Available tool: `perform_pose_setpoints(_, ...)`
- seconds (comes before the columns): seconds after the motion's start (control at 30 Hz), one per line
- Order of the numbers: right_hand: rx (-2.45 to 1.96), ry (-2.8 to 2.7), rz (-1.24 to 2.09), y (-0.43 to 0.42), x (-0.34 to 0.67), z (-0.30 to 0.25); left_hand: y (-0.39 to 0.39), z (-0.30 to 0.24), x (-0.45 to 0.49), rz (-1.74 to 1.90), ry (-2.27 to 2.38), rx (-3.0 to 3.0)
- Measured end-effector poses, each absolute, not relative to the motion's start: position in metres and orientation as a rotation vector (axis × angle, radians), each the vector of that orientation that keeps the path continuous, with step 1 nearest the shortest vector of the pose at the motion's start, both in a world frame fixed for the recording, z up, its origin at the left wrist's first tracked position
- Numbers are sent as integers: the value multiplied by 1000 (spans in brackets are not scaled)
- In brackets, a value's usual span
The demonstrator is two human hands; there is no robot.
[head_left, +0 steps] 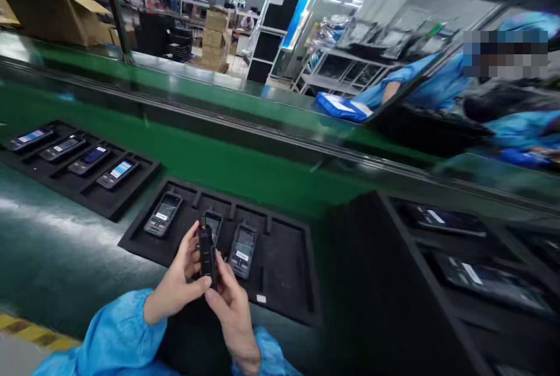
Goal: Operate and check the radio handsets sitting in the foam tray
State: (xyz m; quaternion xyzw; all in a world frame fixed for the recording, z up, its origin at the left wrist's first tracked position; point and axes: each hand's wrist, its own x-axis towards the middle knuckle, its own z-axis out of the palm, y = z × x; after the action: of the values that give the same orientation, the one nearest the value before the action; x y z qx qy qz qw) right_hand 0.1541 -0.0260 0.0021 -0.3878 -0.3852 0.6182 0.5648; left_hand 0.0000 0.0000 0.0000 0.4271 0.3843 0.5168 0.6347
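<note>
Fingers of the left hand and the right hand were closed together on a dark handset. It was held upright and edge-on just above the near tray. Three phones lay screen-up in that tray's compartments. A second tray, carrying four lit phones, sat to the left on the green table. Stacked trays stood at the right. Across the table, a co-worker's blue sleeve was visible.

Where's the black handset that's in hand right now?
In the head view it sits low and centre: the black handset is pinched upright between the left hand and right hand, over the near tray, just left of a slotted device.
</note>
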Motion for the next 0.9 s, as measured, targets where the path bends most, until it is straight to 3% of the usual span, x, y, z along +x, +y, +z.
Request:
perform_pose_setpoints(0.67, -998, -965, 1386, -31, 160, 15, -10, 5, 1, 1182, 835, 1086)
perform_pose_setpoints(0.9, -966, -845, 1522, -27, 157, 18, -1, -4, -2, 1186, 686, 979)
